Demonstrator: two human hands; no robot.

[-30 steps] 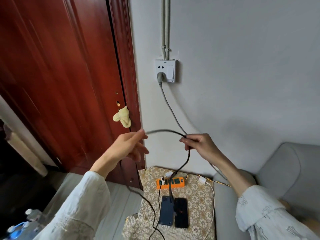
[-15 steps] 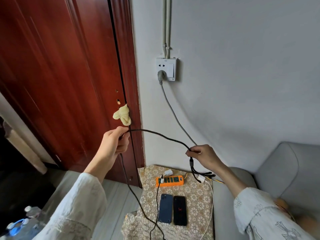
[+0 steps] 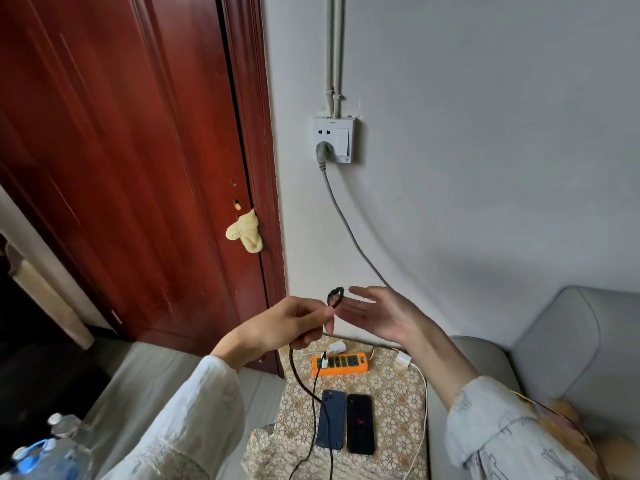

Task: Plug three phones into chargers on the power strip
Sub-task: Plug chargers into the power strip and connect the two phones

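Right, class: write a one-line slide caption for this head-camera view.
Left hand pinches a looped black cable, right hand open beside it, above orange power strip and two phones.

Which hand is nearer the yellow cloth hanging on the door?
Left. The left hand, gripping the black cable, sits below and just right of the yellow cloth; the open right hand is farther right, in front of the wall.
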